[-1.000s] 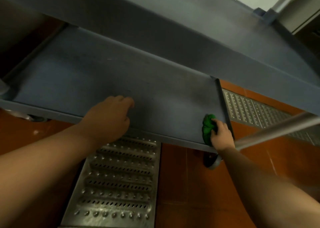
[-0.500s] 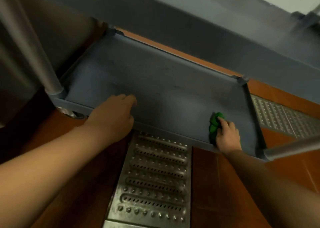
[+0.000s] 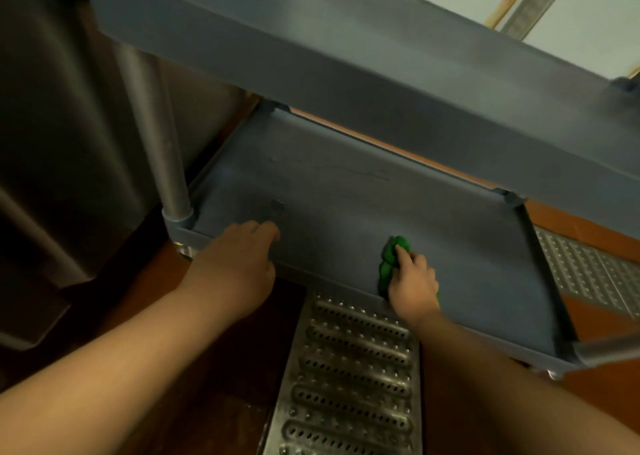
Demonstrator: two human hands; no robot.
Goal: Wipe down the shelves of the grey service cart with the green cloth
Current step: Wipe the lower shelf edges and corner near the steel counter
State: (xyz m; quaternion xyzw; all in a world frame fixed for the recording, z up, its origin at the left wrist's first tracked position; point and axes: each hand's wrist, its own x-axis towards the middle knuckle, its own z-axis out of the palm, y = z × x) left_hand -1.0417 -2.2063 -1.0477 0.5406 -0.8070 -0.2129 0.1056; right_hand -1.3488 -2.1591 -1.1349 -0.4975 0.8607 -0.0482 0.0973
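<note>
The grey service cart's bottom shelf (image 3: 346,191) lies below me, a flat tray with a raised rim. An upper shelf (image 3: 346,56) of the same cart overhangs it. My right hand (image 3: 412,279) presses a bunched green cloth (image 3: 389,260) onto the bottom shelf near its front rim, right of centre. My left hand (image 3: 239,257) rests on the front rim near the left corner, fingers curled over the edge, holding the cart.
A metal upright post (image 3: 156,136) stands at the shelf's front left corner, another post (image 3: 609,349) at the front right. A perforated metal drain grate (image 3: 346,385) runs across the orange-brown floor under my arms, with another grate (image 3: 588,274) on the right. A dark steel surface (image 3: 52,143) fills the left.
My right hand has slid the green cloth leftward along the front of the bottom shelf, away from the right rim. My view has shifted, so the cart's left corner and post show.
</note>
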